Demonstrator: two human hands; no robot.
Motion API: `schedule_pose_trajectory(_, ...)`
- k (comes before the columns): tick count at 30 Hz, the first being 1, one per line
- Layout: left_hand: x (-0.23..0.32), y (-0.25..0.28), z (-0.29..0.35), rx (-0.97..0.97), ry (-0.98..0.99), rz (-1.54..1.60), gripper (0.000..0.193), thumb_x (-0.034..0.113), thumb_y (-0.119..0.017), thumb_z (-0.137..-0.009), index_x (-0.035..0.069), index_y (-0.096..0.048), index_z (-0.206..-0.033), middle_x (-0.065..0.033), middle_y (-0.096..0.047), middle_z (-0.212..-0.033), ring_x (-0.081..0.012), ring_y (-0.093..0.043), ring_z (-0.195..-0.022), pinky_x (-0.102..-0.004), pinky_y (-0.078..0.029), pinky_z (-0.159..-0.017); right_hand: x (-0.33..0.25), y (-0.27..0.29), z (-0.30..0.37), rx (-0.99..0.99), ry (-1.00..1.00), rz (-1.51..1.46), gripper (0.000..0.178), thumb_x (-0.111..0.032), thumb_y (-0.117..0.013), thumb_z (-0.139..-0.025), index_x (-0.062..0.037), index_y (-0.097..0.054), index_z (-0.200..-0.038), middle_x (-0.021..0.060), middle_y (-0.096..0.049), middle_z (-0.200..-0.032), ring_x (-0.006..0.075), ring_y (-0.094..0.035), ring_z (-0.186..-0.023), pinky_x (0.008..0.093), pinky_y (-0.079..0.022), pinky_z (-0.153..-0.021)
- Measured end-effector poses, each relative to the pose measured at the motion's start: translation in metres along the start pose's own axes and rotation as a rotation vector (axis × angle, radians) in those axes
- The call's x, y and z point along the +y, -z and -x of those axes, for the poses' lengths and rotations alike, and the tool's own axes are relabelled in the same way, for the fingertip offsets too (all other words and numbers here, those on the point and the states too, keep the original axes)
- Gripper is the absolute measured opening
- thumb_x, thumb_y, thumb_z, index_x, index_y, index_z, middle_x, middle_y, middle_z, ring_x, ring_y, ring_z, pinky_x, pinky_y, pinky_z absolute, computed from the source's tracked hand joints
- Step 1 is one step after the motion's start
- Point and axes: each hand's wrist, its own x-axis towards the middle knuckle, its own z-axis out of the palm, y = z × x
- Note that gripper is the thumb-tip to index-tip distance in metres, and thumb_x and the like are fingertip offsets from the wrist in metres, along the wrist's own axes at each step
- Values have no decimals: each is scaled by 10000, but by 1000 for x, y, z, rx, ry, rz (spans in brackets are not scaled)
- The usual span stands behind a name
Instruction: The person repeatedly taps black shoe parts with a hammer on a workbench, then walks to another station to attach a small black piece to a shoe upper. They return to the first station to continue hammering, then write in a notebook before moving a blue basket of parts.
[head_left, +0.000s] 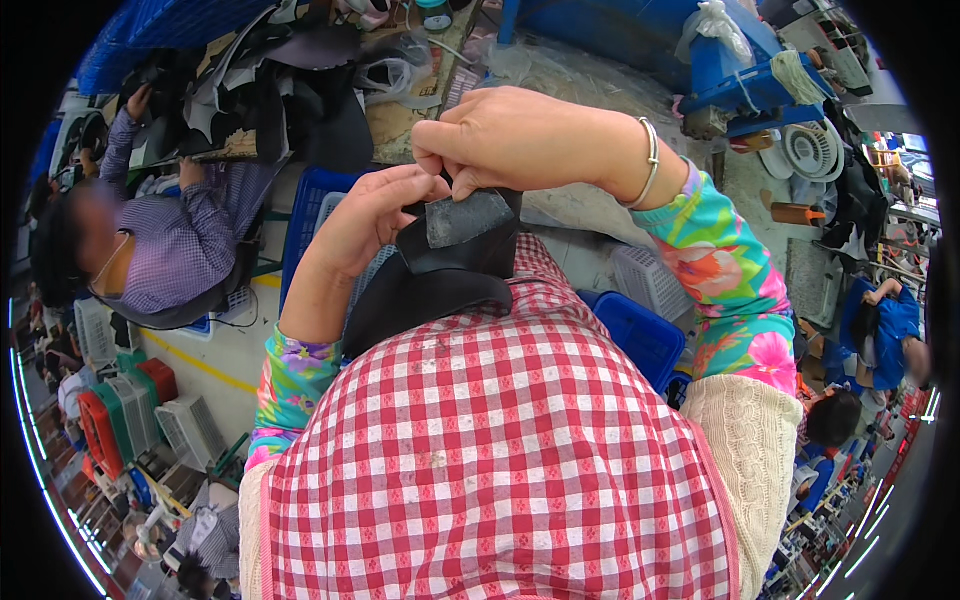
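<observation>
Both hands are at the upper edge of a black piece of sheet material (pixel 460 258), folded and curved, with a rough grey rectangular patch (pixel 468 220) on its face. My right hand (pixel 530 140) is closed, thumb and forefinger pinching the edge just above the patch. From the left, my left hand (pixel 368 215) pinches the same edge near the patch's corner, its fingertips almost touching the right hand's. The lower part of the black piece hangs down against my red checked apron (pixel 500 420). What lies beneath my fingertips is partly hidden.
Black cut pieces (pixel 325 90) lie heaped on the table at upper left, near a seated person in a checked shirt (pixel 175 250). A blue crate (pixel 305 215), a grey basket (pixel 650 280) and a blue bin (pixel 637 338) stand close by. At upper right is a blue metal frame (pixel 745 85).
</observation>
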Motion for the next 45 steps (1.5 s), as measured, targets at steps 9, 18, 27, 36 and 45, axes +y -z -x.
schedule_pose_trajectory(9,-8,-8,-4,13,-9,-107,111,147,-632,-937,71,-700,-982,62,-662,-923,11,-520,-686,-144,-398,-616,5,-3,9,44,-129,-123,266,-254,-703,-905,-85,-600,-1083,111,-725,-886,314,-692,-827,393,-523,-723)
schedule_pose_trajectory(18,-19,0,6,-20,-71,54,127,141,-600,-952,32,-650,-993,-41,-711,-932,-63,-680,-774,-184,-521,-641,19,-61,74,242,-503,-721,479,-263,-821,-863,-49,-626,-1245,62,-682,-1125,167,-608,-1060,338,-473,-977)
schedule_pose_trajectory(27,2,2,13,447,-461,367,173,147,-623,-985,-5,-681,-1045,-127,-727,-1053,-225,-728,-817,-293,-620,-673,-8,-16,63,308,-335,-711,220,-21,-762,-811,-20,-633,-990,10,-571,-962,130,-532,-929,285,-444,-868)
schedule_pose_trajectory(36,4,-13,10,581,-442,109,194,145,-745,-934,11,-749,-1074,-51,-722,-846,-116,-691,-731,-232,-577,-650,-12,-2,23,267,-247,-697,234,-146,-801,-879,-33,-644,-1012,-8,-565,-921,107,-537,-907,272,-448,-817)
schedule_pose_trajectory(45,-6,-24,36,624,-437,-68,166,140,-733,-939,20,-763,-1049,-26,-725,-855,-89,-677,-762,-206,-528,-673,-16,-18,13,293,-360,-763,228,-132,-805,-872,-26,-653,-1005,-14,-610,-888,86,-554,-846,261,-469,-761)
